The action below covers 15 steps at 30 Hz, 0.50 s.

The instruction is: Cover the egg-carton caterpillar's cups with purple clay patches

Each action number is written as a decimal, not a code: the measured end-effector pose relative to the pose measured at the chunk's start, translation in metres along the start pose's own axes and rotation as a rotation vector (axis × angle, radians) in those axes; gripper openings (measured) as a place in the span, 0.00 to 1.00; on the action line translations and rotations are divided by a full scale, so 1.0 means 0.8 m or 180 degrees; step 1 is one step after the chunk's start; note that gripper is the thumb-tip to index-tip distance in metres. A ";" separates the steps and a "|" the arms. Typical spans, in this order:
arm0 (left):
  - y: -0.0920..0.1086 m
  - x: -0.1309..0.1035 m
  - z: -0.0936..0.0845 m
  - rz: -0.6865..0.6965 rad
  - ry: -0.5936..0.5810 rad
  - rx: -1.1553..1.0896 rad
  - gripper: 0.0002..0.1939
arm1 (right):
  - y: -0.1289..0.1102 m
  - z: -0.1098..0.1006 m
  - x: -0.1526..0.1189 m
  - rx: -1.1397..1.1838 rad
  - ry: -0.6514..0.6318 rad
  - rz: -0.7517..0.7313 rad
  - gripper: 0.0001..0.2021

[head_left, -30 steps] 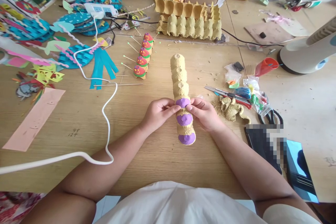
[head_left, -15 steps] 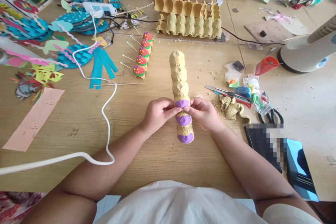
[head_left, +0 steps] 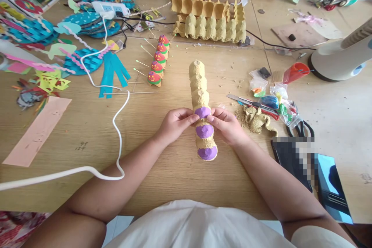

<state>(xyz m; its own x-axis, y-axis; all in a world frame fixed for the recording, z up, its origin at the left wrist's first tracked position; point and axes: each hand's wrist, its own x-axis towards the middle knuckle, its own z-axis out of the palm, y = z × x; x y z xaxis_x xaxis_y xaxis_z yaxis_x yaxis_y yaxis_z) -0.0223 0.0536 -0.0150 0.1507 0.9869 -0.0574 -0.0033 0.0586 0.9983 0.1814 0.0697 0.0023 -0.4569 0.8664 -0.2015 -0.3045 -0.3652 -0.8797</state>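
Between my hands is a strip of egg carton (head_left: 200, 97), a single row of bumps pointing away from me. Purple clay (head_left: 205, 131) covers part of the three bumps nearest me; the far bumps are bare tan pulp. My left hand (head_left: 178, 124) pinches the strip's left edge, its thumb at the uppermost purple patch. From the other side my right hand (head_left: 228, 124) grips it, thumb against the same patch. The fingertips under the strip are hidden. A shorter carton strip (head_left: 158, 61) with red and green faces and pins lies beyond, to the left.
To the right lie a utility knife (head_left: 255, 105), torn carton scraps (head_left: 257, 120), bagged clay (head_left: 270, 101), scissors (head_left: 300, 130) and a phone (head_left: 286, 159). More egg cartons (head_left: 215, 29) stand at the back. A white cable (head_left: 116, 124) runs along the left, past blue paper strips (head_left: 113, 71).
The strip's far end has dipped slightly towards me and its near end has tipped up, showing more of the purple patches. My thumbs have moved a little apart.
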 end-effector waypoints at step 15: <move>0.007 -0.002 0.001 0.0003 0.0024 0.0192 0.19 | -0.007 -0.001 0.002 -0.0395 0.0069 -0.0044 0.15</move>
<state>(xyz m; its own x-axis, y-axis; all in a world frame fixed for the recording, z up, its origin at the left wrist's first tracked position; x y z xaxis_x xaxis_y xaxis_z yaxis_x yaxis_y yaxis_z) -0.0220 0.0522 -0.0096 0.1433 0.9881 -0.0565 0.0562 0.0488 0.9972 0.1828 0.0737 0.0066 -0.4347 0.8788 -0.1971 -0.2043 -0.3093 -0.9287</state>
